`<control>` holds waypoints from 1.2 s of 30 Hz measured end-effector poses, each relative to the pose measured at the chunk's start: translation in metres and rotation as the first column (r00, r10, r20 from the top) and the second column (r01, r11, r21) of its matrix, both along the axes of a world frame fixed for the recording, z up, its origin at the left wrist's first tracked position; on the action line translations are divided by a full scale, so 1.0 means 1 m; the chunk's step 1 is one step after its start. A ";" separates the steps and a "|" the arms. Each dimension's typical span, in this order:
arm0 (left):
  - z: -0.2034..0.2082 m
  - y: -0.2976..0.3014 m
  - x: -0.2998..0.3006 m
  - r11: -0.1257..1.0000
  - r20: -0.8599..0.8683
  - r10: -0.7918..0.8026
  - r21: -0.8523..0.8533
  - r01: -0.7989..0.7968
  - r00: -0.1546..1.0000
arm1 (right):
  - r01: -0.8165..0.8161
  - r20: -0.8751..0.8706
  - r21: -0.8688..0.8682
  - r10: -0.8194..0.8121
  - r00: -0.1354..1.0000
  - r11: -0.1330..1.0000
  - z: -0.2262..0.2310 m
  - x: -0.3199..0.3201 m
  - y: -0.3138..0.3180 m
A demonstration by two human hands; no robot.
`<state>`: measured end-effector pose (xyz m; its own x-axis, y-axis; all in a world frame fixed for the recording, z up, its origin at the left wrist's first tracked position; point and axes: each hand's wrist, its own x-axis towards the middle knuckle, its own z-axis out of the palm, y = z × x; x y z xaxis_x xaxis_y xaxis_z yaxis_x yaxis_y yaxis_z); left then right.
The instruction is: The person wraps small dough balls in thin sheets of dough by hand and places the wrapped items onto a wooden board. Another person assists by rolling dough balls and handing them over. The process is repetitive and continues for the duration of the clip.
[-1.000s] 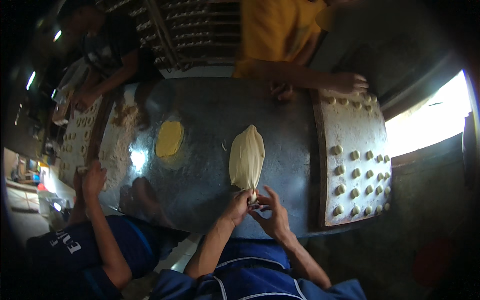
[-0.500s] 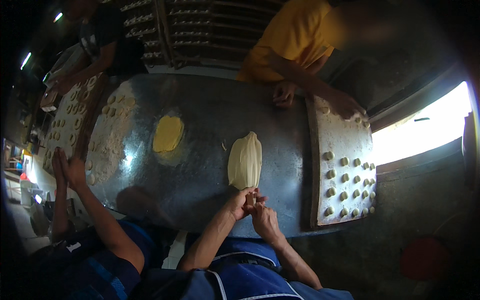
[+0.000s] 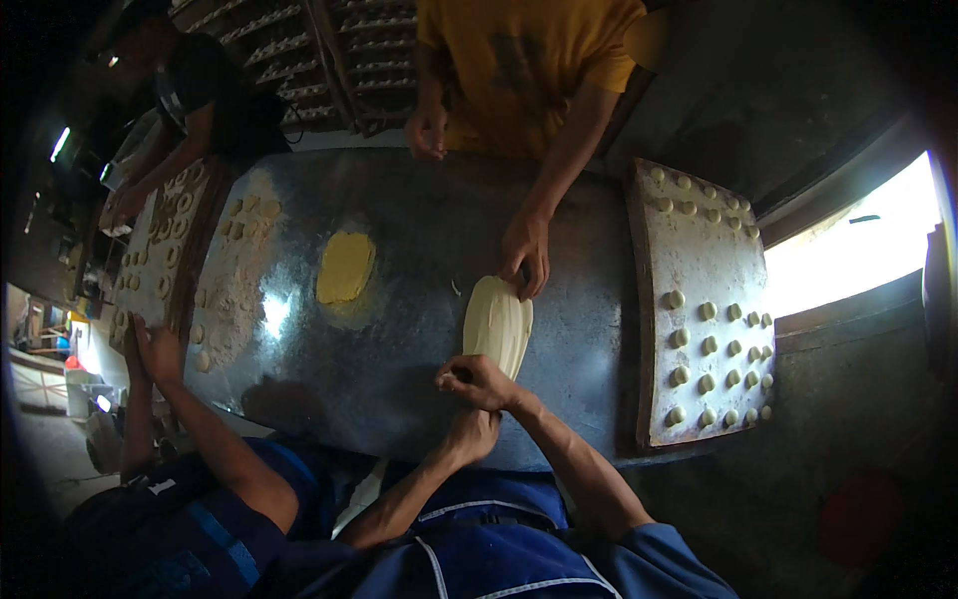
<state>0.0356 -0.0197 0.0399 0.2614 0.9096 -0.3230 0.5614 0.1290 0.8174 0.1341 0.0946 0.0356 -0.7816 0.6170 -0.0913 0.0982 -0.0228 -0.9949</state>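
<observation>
A: Where is the dough, and why lengthwise?

B: The long pale dough lies on the dark tabletop, its near end by the wearer's hands. Pointing away like that, it probably offers that end within easy reach.

A: Why do the arms cross?

B: The right hand lies across the near end, fingers curled inward. The left hand sits just below it. Perhaps crossing lets both stay close to one spot.

A: Are they pinching it?

B: I can't tell; the right hand hides the contact, and the left fingertips are covered.

A: And the far end?

B: A co-worker's hand reaches there from opposite, fingers bent downward, seemingly touching the dough.

A: The yellow slab?

B: It lies well apart, to the left, which likely leaves working room. On the right-hand board, small rounds stand spaced, presumably to avoid sticking.
</observation>
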 end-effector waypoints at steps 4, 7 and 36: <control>0.127 -0.011 -0.013 0.881 0.017 -0.372 0.323 0.347 0.928 | 0.071 0.092 0.302 -0.103 0.990 0.951 0.006 -0.015 -0.024; 0.095 0.000 -0.057 0.835 -0.053 -0.028 0.548 0.052 0.998 | 0.343 0.055 0.468 -0.414 0.908 0.814 -0.003 0.033 -0.065; -0.039 0.057 -0.110 0.725 -0.203 0.511 0.624 -0.291 0.835 | 0.104 0.356 0.822 -0.649 0.672 0.559 -0.013 0.146 -0.032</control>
